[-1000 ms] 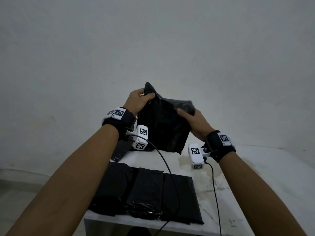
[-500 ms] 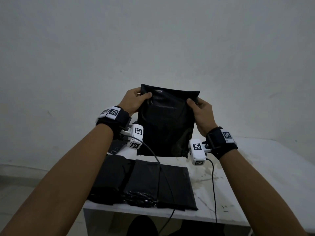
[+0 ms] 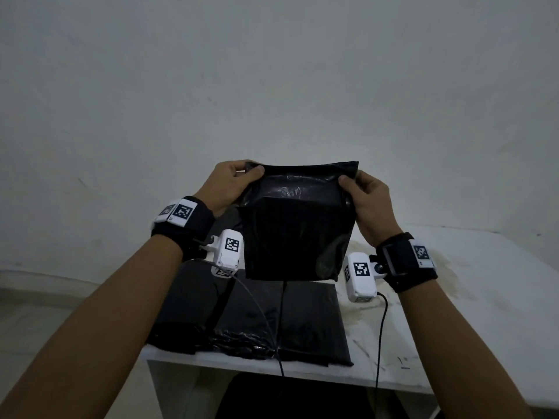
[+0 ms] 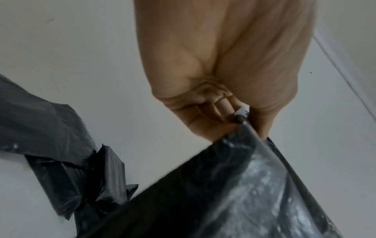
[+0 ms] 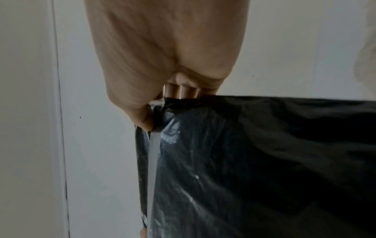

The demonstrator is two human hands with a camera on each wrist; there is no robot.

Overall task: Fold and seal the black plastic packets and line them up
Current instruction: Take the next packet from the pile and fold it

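From my head view, my left hand [image 3: 228, 184] pinches the top left corner of the black packet [image 3: 298, 234], thumb in front and fingers curled behind, and my right hand [image 3: 367, 201] pinches the top right corner the same way. I hold the packet upright in the air, above the far part of the white table [image 3: 472, 285]. Below it, three black packets [image 3: 257, 316] lie flat side by side near the table's front edge, touching or overlapping at their sides.

My left wrist view shows what the head view hides: a loose pile of packets [image 4: 67, 169] on the table to the left, crumpled and part folded, with a grey sheet draped over its far end. It also shows my left fingers [image 4: 215, 109] tucked behind the held corner, with a pale strip end at my thumb.

My right wrist view shows a pale grey strip [image 5: 152, 169] running down the packet's edge from my right thumb, which the head view does not make out.

The held packet is glossy, wrinkled plastic. Its top band is folded toward me and catches light, the lower part hangs dark and flat, and the bottom right corner is creased.
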